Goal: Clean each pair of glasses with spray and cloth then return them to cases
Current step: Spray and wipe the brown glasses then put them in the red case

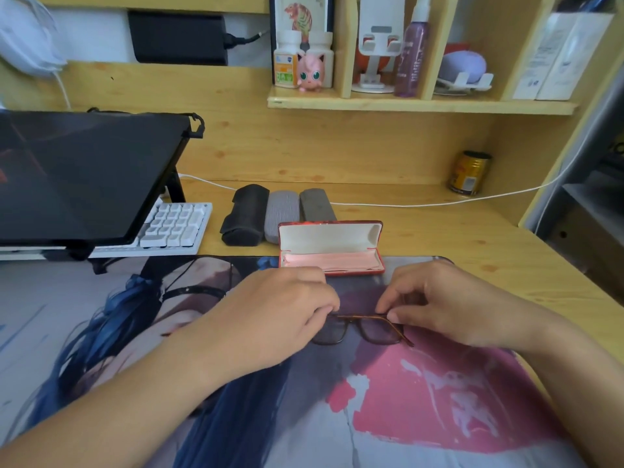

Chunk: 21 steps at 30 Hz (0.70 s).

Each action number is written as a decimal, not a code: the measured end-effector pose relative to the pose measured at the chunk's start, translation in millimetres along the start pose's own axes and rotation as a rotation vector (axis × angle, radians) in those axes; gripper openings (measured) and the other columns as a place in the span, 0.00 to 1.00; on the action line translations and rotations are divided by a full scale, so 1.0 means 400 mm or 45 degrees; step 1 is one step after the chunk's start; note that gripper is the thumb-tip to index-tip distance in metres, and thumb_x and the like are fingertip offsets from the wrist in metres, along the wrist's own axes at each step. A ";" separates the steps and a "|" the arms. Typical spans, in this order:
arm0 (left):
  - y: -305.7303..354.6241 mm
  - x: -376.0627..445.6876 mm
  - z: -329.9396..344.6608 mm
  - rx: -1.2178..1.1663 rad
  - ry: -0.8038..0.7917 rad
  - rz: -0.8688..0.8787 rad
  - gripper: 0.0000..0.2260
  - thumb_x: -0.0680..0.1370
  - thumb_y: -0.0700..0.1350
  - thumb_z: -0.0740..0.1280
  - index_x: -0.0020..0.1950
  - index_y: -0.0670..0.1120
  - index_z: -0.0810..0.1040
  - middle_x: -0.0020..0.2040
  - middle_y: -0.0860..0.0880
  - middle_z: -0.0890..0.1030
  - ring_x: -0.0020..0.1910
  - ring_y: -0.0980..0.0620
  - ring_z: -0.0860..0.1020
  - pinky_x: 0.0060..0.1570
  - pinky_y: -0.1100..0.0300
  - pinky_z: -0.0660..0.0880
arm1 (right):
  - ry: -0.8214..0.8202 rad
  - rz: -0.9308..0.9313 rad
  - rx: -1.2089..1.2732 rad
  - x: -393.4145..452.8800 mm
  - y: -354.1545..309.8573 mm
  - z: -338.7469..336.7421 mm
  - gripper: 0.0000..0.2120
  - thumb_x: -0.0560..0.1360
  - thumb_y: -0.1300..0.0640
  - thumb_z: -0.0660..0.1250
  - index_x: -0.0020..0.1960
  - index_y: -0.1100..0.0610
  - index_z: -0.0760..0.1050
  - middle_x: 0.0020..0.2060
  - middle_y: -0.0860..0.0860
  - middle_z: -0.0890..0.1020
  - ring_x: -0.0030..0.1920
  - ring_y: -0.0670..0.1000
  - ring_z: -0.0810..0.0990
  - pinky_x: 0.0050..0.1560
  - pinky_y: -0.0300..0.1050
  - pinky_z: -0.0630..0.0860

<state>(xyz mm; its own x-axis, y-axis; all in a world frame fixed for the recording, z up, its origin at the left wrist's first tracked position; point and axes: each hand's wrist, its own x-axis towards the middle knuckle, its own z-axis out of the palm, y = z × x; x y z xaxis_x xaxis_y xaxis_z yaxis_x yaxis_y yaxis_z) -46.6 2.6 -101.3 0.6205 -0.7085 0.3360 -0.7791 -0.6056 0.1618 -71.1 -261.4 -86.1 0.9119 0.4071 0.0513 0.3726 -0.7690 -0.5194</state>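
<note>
My left hand [283, 309] and right hand [435, 298] reach forward on bare forearms, palms down, close together but apart. Both have fingers curled inward, fingertips seemingly pinching something between them, though the left's grip is hidden.
</note>
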 end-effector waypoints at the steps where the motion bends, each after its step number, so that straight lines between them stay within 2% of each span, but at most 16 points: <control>1: -0.003 0.001 -0.004 -0.032 0.020 -0.005 0.13 0.81 0.51 0.56 0.49 0.56 0.80 0.46 0.57 0.77 0.43 0.56 0.77 0.41 0.52 0.77 | 0.003 0.003 0.001 0.001 0.002 0.001 0.06 0.74 0.60 0.75 0.46 0.49 0.86 0.40 0.38 0.81 0.39 0.41 0.80 0.39 0.29 0.69; 3: -0.005 0.003 -0.010 -0.093 0.014 -0.021 0.12 0.81 0.52 0.57 0.50 0.56 0.81 0.46 0.58 0.78 0.45 0.58 0.76 0.44 0.53 0.77 | 0.012 0.013 -0.001 0.004 0.004 0.002 0.07 0.74 0.60 0.75 0.45 0.48 0.86 0.39 0.38 0.81 0.38 0.41 0.80 0.39 0.29 0.69; 5: 0.001 0.005 -0.008 -0.144 -0.013 -0.028 0.09 0.81 0.52 0.61 0.55 0.57 0.81 0.49 0.59 0.78 0.47 0.60 0.75 0.48 0.55 0.77 | 0.020 0.021 0.006 0.006 0.007 0.004 0.07 0.74 0.60 0.75 0.45 0.48 0.86 0.39 0.39 0.82 0.38 0.42 0.80 0.40 0.30 0.70; 7: 0.012 0.007 0.000 -0.116 -0.038 -0.014 0.10 0.81 0.53 0.64 0.60 0.57 0.80 0.52 0.60 0.78 0.52 0.60 0.75 0.51 0.56 0.76 | 0.024 0.025 0.013 0.006 0.007 0.006 0.07 0.74 0.60 0.75 0.45 0.48 0.86 0.39 0.39 0.82 0.38 0.42 0.80 0.39 0.31 0.70; 9: 0.023 0.008 0.009 -0.049 -0.053 -0.007 0.10 0.82 0.52 0.63 0.60 0.57 0.81 0.53 0.58 0.78 0.54 0.57 0.76 0.50 0.56 0.76 | 0.023 0.029 0.020 0.006 0.005 0.008 0.07 0.74 0.60 0.75 0.45 0.48 0.86 0.39 0.38 0.81 0.37 0.42 0.79 0.39 0.31 0.70; 12: 0.034 0.008 0.014 0.064 -0.014 0.029 0.08 0.81 0.46 0.65 0.55 0.54 0.82 0.50 0.55 0.79 0.49 0.51 0.79 0.43 0.51 0.78 | 0.023 0.046 0.047 0.007 0.001 0.008 0.07 0.74 0.60 0.75 0.45 0.47 0.86 0.38 0.36 0.81 0.37 0.41 0.79 0.38 0.30 0.69; 15: 0.038 0.006 0.019 0.155 -0.078 0.036 0.09 0.80 0.44 0.64 0.55 0.53 0.81 0.50 0.53 0.77 0.46 0.49 0.79 0.41 0.48 0.78 | 0.037 0.051 0.051 0.009 0.000 0.011 0.07 0.74 0.59 0.75 0.45 0.47 0.86 0.38 0.37 0.82 0.37 0.41 0.79 0.38 0.30 0.70; 18: 0.038 0.003 0.018 0.252 -0.081 0.058 0.03 0.78 0.43 0.67 0.45 0.51 0.78 0.42 0.53 0.73 0.36 0.48 0.76 0.31 0.48 0.76 | 0.029 0.063 0.095 0.010 -0.001 0.014 0.07 0.75 0.59 0.74 0.45 0.47 0.85 0.37 0.39 0.82 0.36 0.41 0.79 0.38 0.31 0.70; 21: 0.039 0.001 0.021 0.296 0.004 0.076 0.05 0.73 0.42 0.68 0.40 0.49 0.74 0.38 0.53 0.70 0.29 0.47 0.72 0.22 0.53 0.70 | 0.012 0.066 0.103 0.012 0.000 0.018 0.07 0.75 0.59 0.74 0.45 0.47 0.86 0.36 0.38 0.81 0.34 0.40 0.77 0.36 0.32 0.68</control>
<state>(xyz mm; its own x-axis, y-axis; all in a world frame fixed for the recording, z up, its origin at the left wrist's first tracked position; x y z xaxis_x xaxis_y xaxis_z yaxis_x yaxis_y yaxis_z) -57.8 -10.3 -106.4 0.5733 -0.7447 0.3416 -0.7728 -0.6300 -0.0763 -67.8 -256.1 -91.9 0.9313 0.3630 0.0305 0.3102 -0.7463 -0.5889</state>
